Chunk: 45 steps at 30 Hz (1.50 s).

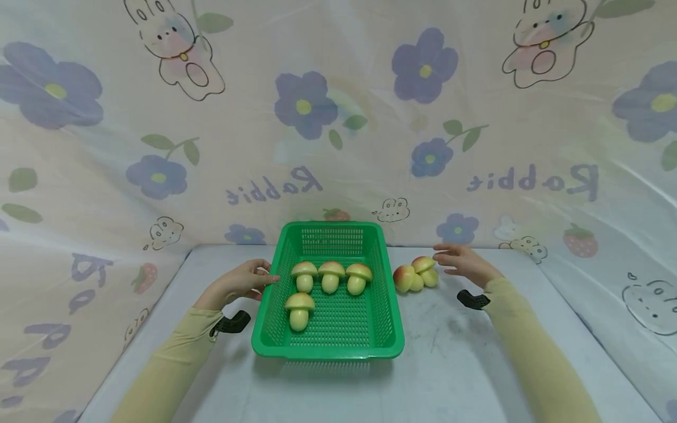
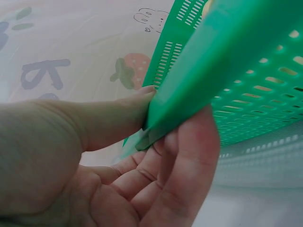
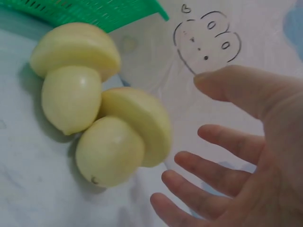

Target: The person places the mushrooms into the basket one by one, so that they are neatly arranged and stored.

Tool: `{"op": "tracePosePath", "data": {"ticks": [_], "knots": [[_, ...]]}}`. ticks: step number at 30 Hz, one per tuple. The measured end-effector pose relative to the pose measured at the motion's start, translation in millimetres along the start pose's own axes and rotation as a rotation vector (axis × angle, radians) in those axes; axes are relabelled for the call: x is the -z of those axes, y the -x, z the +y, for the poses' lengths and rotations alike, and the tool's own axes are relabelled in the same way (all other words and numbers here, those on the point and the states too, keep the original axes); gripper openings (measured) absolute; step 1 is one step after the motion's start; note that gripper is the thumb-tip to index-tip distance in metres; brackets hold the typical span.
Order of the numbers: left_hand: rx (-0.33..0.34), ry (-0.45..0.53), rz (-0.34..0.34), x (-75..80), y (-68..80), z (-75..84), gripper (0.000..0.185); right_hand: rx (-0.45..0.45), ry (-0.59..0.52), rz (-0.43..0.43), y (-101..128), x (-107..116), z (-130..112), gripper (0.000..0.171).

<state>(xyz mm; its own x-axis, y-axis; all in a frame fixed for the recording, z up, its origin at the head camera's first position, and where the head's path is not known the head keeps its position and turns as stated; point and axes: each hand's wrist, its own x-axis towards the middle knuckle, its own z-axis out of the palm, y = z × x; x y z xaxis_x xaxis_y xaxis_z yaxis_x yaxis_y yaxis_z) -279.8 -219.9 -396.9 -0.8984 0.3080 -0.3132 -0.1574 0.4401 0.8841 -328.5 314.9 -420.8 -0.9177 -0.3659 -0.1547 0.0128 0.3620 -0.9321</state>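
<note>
A green plastic basket (image 1: 328, 352) stands mid-table with several toy mushrooms (image 1: 331, 277) inside, three in a row and one nearer the front left. My left hand (image 1: 244, 281) pinches the basket's left rim, thumb above and fingers beneath, as the left wrist view shows the rim (image 2: 189, 90) close up. Right of the basket, two more mushrooms lie side by side on the table: one mushroom (image 3: 73, 75) nearer the basket, the other mushroom (image 3: 123, 137) nearer my right hand. My right hand (image 1: 465, 263) hovers just right of them, fingers spread, touching neither.
A white-covered table (image 1: 449, 376) carries everything. Behind and beside it hangs a pale cloth (image 1: 365, 153) printed with rabbits, flowers and strawberries. A black band (image 1: 233, 323) sits on the left wrist, another black band (image 1: 472, 300) on the right.
</note>
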Motion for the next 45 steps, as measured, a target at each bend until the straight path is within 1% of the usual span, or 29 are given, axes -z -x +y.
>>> {"op": "tracePosePath", "data": {"ticks": [5,9,15,20,25,30,34,38,41,45], "knots": [[0.003,0.006,0.001,-0.6,0.3,-0.1,0.044,-0.03,0.025,0.014,-7,-7,5,0.064],[0.002,0.01,-0.002,-0.8,0.0,0.3,0.041,-0.051,0.051,0.032,-12,-13,6,0.069],[0.006,0.013,-0.002,-1.0,0.2,1.0,0.038,-0.062,0.076,0.055,-18,-19,7,0.074],[0.006,0.008,0.003,-1.0,1.6,1.9,0.038,-0.055,0.124,0.064,-21,-24,6,0.073],[0.013,0.011,0.008,-1.9,2.1,1.8,0.04,-0.051,0.166,0.065,-25,-27,12,0.072],[0.008,0.01,-0.001,-1.9,1.9,2.6,0.041,-0.067,0.164,0.079,-29,-26,18,0.071],[0.004,0.005,-0.01,-2.3,1.7,2.9,0.041,-0.077,0.143,0.084,-27,-26,19,0.068],[0.005,0.009,-0.014,-2.1,1.4,3.1,0.04,-0.092,0.155,0.094,-22,-25,17,0.068],[0.012,0.017,-0.008,-1.9,1.1,3.0,0.039,-0.094,0.161,0.095,-17,-23,17,0.07],[0.006,0.011,-0.002,-2.1,1.3,2.9,0.037,-0.089,0.143,0.094,-11,-18,20,0.068]]}}
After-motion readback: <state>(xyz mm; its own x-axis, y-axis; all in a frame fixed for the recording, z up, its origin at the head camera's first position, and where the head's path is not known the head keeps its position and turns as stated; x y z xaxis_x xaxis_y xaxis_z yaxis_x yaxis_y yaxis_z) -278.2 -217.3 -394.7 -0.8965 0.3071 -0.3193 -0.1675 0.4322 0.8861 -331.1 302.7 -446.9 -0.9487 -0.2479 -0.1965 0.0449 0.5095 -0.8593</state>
